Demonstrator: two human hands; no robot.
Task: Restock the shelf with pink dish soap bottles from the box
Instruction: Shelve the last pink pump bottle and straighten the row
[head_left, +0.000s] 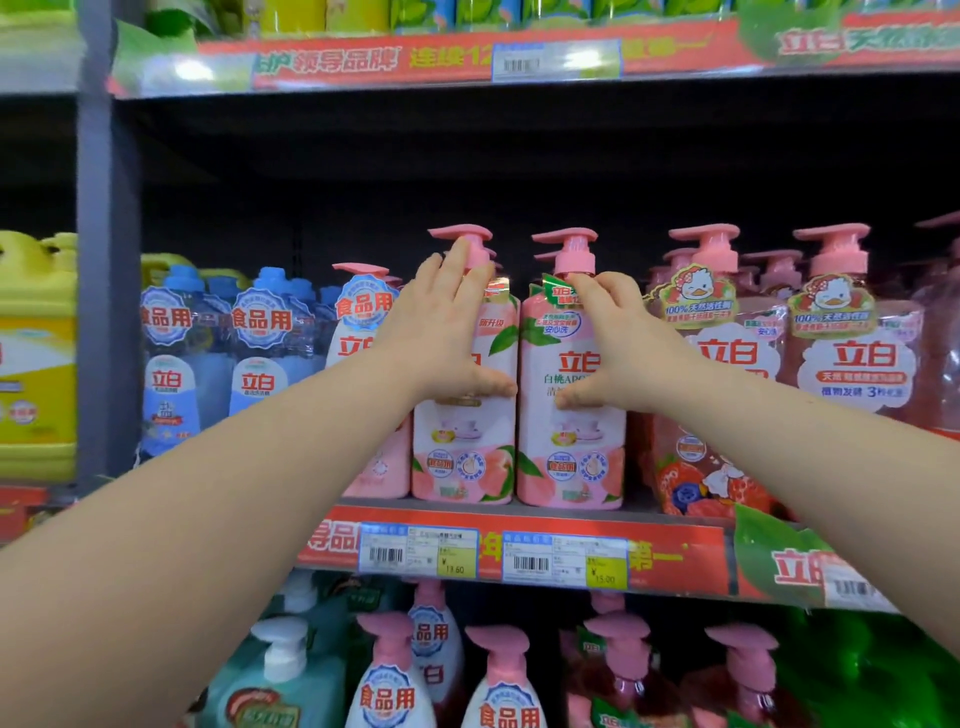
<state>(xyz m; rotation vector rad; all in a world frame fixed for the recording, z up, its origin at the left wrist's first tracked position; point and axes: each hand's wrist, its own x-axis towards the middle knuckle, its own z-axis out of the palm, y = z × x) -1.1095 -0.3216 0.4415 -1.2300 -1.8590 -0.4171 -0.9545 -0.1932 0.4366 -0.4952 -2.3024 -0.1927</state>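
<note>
Two pink peach-label dish soap bottles stand upright side by side at the front of the middle shelf (680, 553). My left hand (447, 332) lies flat against the left bottle (462, 457), fingers stretched up to its pump neck and thumb across the label. My right hand (618, 343) is spread on the right bottle (571, 457), fingers at its shoulder and thumb on the label. Neither hand is closed around a bottle. More pink pump tops show behind these two. The box is out of view.
Blue-capped bottles (260, 353) and a pink-and-white bottle (358, 332) stand to the left, translucent pink strawberry bottles (852, 353) to the right. Yellow jugs (36, 353) sit beyond a grey upright post (106, 260). The lower shelf holds more pump bottles (498, 686).
</note>
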